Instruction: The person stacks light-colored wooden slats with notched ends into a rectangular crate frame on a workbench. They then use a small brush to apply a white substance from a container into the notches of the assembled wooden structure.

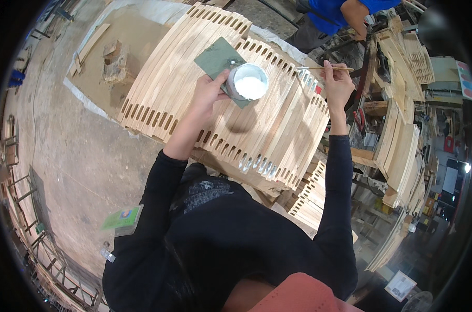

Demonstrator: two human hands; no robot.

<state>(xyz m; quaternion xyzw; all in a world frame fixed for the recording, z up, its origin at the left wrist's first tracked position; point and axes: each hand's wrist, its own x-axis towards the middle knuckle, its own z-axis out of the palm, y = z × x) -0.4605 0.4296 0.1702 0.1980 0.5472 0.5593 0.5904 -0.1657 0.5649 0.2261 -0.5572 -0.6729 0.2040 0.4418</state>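
Head view: our left hand (209,91) has its fingers wrapped around the side of a small white cup (248,81) of white paste, held over a green pad (219,57) on the row of slotted wooden slats (277,125). Our right hand (337,86) pinches a thin wooden stick (324,68) between thumb and fingertips, above the slats' far ends. We judge the cup light but spillable, so grip its wall; the stick is stiff and slight, so hold it mid-shaft.
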